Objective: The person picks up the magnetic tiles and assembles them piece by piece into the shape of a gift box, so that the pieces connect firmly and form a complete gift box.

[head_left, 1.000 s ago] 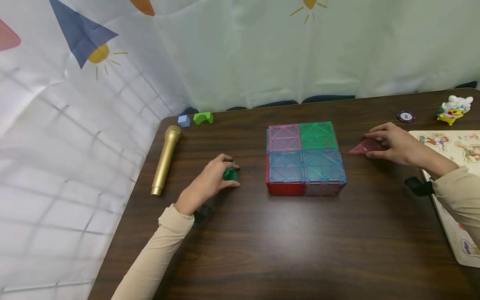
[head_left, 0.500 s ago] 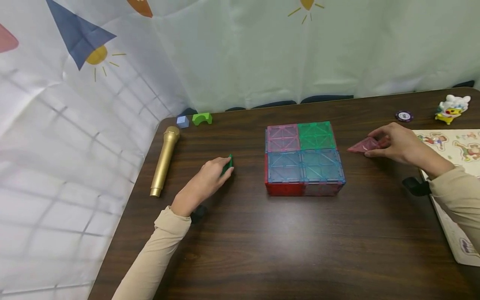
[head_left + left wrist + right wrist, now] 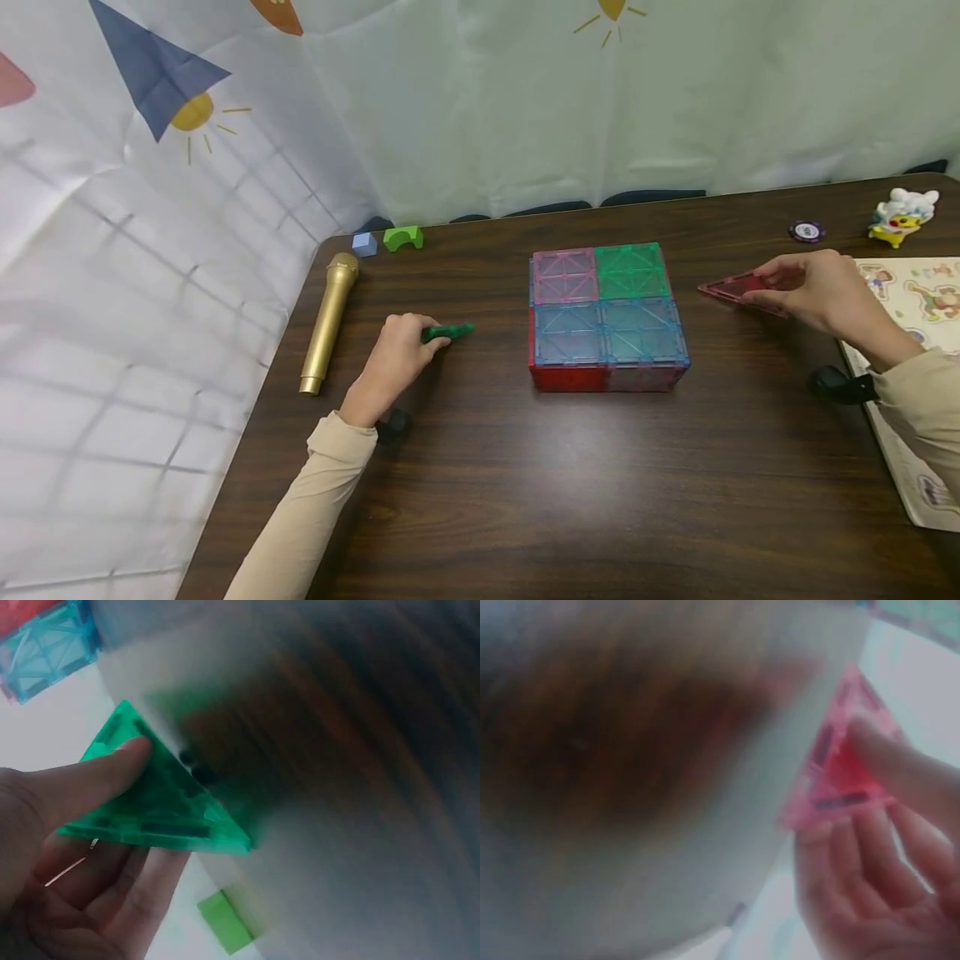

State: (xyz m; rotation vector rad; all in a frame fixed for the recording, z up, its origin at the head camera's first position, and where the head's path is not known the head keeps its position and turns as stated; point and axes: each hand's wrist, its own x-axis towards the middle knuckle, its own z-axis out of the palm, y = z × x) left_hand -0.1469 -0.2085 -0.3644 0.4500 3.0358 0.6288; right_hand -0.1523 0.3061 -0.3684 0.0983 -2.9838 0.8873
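My left hand pinches a green translucent triangular magnetic tile, thumb on one face and fingers behind it. It is held left of the block of magnetic tiles, which has pink, green and blue squares on top and red and pinkish sides. On the block's other side, my right hand pinches a pink translucent triangular magnetic tile between thumb and fingers. Both triangles are apart from the block. The right wrist view is blurred.
A gold microphone lies at the left, near a small blue block and a green arch block. At the right are a poker chip, a white and yellow figurine and a picture puzzle board.
My left hand has drawn back leftward with the green tile, which has turned edge-on to the head view. The right hand has shifted slightly right and tilted the pink tile.
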